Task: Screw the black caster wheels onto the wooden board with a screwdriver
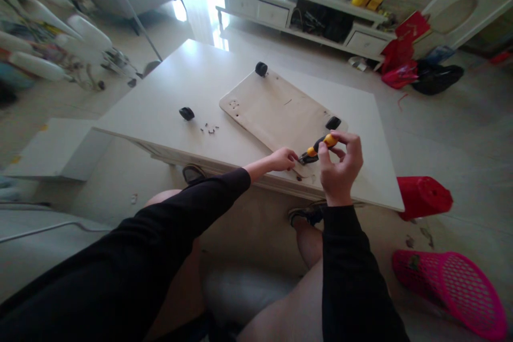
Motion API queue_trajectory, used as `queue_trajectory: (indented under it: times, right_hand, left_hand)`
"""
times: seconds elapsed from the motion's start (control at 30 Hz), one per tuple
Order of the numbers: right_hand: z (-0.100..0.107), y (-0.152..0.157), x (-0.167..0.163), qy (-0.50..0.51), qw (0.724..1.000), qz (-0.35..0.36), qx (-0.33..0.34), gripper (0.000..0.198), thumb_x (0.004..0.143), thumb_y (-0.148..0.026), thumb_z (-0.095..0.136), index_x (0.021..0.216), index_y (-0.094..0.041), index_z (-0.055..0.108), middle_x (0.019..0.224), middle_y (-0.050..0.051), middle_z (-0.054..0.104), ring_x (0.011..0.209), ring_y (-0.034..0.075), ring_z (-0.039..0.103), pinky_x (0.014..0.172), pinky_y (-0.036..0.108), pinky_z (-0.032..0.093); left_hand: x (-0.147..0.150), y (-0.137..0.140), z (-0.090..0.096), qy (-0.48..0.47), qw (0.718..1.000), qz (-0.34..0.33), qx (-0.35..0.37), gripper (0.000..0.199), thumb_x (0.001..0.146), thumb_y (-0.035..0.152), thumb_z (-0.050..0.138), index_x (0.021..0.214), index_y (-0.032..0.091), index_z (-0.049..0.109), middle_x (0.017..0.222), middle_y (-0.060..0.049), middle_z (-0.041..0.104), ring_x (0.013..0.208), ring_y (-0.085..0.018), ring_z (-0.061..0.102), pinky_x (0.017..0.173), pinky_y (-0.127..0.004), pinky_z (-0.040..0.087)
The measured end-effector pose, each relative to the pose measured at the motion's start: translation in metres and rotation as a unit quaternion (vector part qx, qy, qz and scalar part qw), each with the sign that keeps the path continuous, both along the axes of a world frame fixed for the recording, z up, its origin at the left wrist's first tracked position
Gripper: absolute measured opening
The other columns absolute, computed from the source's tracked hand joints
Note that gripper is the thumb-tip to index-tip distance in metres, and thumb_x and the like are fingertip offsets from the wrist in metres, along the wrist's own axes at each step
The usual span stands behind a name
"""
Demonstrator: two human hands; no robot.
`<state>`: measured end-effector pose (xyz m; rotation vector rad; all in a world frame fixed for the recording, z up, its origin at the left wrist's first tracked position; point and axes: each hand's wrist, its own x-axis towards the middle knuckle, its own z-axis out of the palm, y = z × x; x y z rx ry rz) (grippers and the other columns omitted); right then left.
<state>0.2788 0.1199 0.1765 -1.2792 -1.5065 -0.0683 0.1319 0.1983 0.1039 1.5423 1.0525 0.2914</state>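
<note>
A pale board [276, 112] lies on the white table [188, 75], with a black caster wheel [261, 69] at its far corner and another at its right corner. My right hand [340, 165] grips a yellow-and-black screwdriver [321, 144], tilted with its tip down at the board's near corner. A dark caster there is partly hidden by the tool and fingers. My left hand [284, 159] rests at that corner, fingertips bent together close to the screwdriver tip; what they pinch is too small to make out. A loose caster [186, 113] sits left of the board.
Several small screws [211, 130] lie on the table near the loose caster. A red bin [425, 197] and a pink mesh basket [460, 294] are on the floor at right. A white cabinet [256, 10] with clutter stands behind, and a white box [56, 149] is at left.
</note>
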Motion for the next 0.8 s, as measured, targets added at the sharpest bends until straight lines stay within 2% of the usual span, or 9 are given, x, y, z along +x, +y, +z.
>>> queue_trajectory:
  times: [0.1,0.17,0.33,0.47,0.6,0.7,0.8]
  right_hand:
    - [0.002,0.001,-0.001,-0.003,1.0,-0.022,0.022,0.023,0.089,-0.034,0.082,0.107,-0.026,0.071,0.104,0.001,0.069,0.098,0.017,0.071,0.068,0.027,0.066]
    - [0.001,0.001,-0.001,0.021,0.999,-0.02,0.019,0.026,0.089,-0.033,0.082,0.111,-0.026,0.071,0.105,0.001,0.071,0.097,0.016,0.073,0.072,0.029,0.068]
    - [-0.001,0.0,-0.001,0.048,0.999,0.012,-0.001,0.03,0.095,-0.024,0.069,0.125,-0.025,0.068,0.123,0.006,0.078,0.114,0.02,0.077,0.085,0.035,0.071]
    - [0.002,0.0,0.0,0.014,1.0,-0.004,0.014,0.029,0.09,-0.019,0.068,0.118,-0.025,0.071,0.115,0.005,0.072,0.107,0.019,0.074,0.078,0.032,0.069]
    - [0.004,0.001,-0.001,0.013,0.999,-0.033,0.02,0.025,0.084,-0.03,0.083,0.106,-0.026,0.071,0.108,0.004,0.066,0.101,0.019,0.07,0.069,0.029,0.066]
    - [0.002,0.001,-0.002,0.021,0.999,-0.034,0.006,0.025,0.088,-0.036,0.082,0.109,-0.027,0.072,0.107,0.004,0.07,0.1,0.02,0.073,0.073,0.033,0.069]
    - [0.001,-0.001,-0.002,0.038,0.999,-0.01,-0.008,0.029,0.094,-0.026,0.068,0.123,-0.027,0.069,0.118,0.006,0.076,0.109,0.021,0.076,0.086,0.039,0.071]
  left_hand:
    - [-0.001,0.003,-0.006,-0.01,1.0,-0.012,0.011,0.045,0.08,0.003,0.067,0.124,0.008,0.078,0.087,-0.004,0.074,0.071,-0.014,0.064,0.067,-0.025,0.051]
    - [-0.001,0.005,-0.01,-0.006,1.0,-0.019,0.021,0.046,0.08,0.006,0.069,0.125,0.009,0.078,0.096,-0.006,0.075,0.075,-0.014,0.064,0.068,-0.025,0.051]
    - [-0.001,0.008,-0.019,-0.016,1.0,-0.021,0.009,0.055,0.082,0.011,0.071,0.138,0.008,0.072,0.119,-0.012,0.074,0.086,-0.016,0.065,0.073,-0.027,0.052]
    - [-0.002,0.01,-0.023,-0.05,0.998,-0.033,-0.003,0.049,0.082,0.012,0.071,0.131,0.011,0.077,0.115,-0.009,0.075,0.088,-0.016,0.066,0.078,-0.027,0.052]
    - [-0.004,0.011,-0.025,-0.075,0.997,-0.023,-0.021,0.044,0.081,0.011,0.072,0.124,0.009,0.08,0.106,-0.008,0.077,0.086,-0.016,0.065,0.08,-0.028,0.052]
    - [-0.004,0.011,-0.026,-0.085,0.995,-0.022,-0.041,0.042,0.082,0.014,0.072,0.123,0.01,0.081,0.103,-0.008,0.078,0.083,-0.016,0.065,0.079,-0.03,0.053]
    - [-0.002,0.011,-0.027,-0.087,0.995,-0.013,-0.037,0.04,0.08,0.011,0.072,0.119,0.01,0.082,0.105,-0.008,0.08,0.089,-0.017,0.068,0.086,-0.03,0.053]
